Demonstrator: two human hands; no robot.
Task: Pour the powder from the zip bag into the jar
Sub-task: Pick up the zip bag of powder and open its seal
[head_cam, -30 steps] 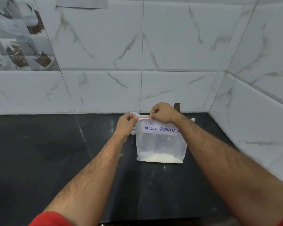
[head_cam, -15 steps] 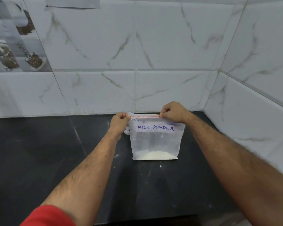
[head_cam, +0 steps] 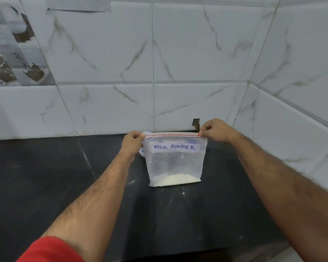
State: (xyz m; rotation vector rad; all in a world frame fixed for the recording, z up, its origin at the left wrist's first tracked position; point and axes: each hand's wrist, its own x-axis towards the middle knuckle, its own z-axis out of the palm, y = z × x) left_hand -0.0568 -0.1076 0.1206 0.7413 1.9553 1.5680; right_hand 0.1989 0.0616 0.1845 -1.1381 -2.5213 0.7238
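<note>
The zip bag point(head_cam: 175, 163) is held upright at frame centre, seal uppermost and level, near the back wall point(head_cam: 178, 63). Its top corners are pinched by the left hand point(head_cam: 132, 143) and right hand point(head_cam: 215, 130). Dark counter point(head_cam: 45, 176) lies open on the left.

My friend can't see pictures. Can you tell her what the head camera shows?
Two hands, the left hand and right hand, pinch the top corners of a clear zip bag labelled MILK POWDER, standing on a black counter. A little white powder sits at its bottom; white tiled walls rise behind.
</note>
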